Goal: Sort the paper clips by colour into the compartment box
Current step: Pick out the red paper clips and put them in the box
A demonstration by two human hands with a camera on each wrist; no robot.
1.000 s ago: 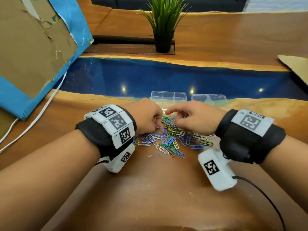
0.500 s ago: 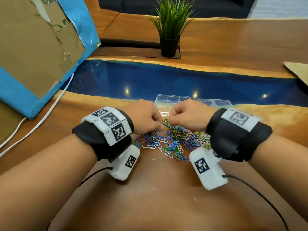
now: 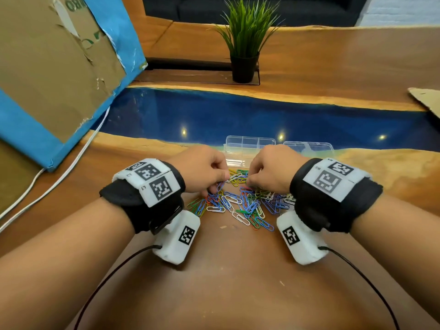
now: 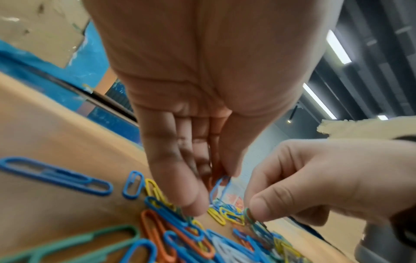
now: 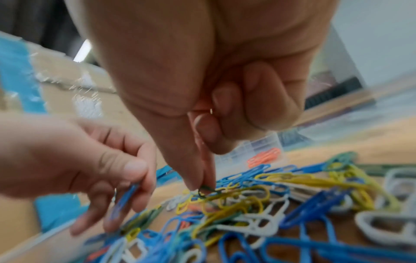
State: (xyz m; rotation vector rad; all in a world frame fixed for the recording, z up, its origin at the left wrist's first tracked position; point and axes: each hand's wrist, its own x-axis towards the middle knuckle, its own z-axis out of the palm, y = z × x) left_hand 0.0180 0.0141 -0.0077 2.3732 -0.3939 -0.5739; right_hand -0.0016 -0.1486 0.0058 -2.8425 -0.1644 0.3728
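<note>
A pile of coloured paper clips (image 3: 240, 203) lies on the wooden table in front of the clear compartment box (image 3: 250, 144). My left hand (image 3: 219, 184) reaches into the pile's far left side and pinches a blue paper clip (image 4: 221, 186) between thumb and fingers, as the right wrist view also shows on the blue paper clip (image 5: 126, 197). My right hand (image 3: 248, 181) pinches a dark green paper clip (image 5: 206, 189) with thumb and forefinger at the pile's far edge. Several orange clips (image 5: 265, 156) lie in one box compartment.
The box's open clear lid (image 3: 309, 147) lies to the right of the box. A potted plant (image 3: 245, 44) stands at the back. A cardboard box with blue edges (image 3: 47, 67) and a white cable (image 3: 59, 177) are at the left. A cardboard scrap (image 3: 426, 98) lies far right.
Both hands have drawn closer together over the far edge of the pile. The right hand moved left, and its fingers now pinch a clip.
</note>
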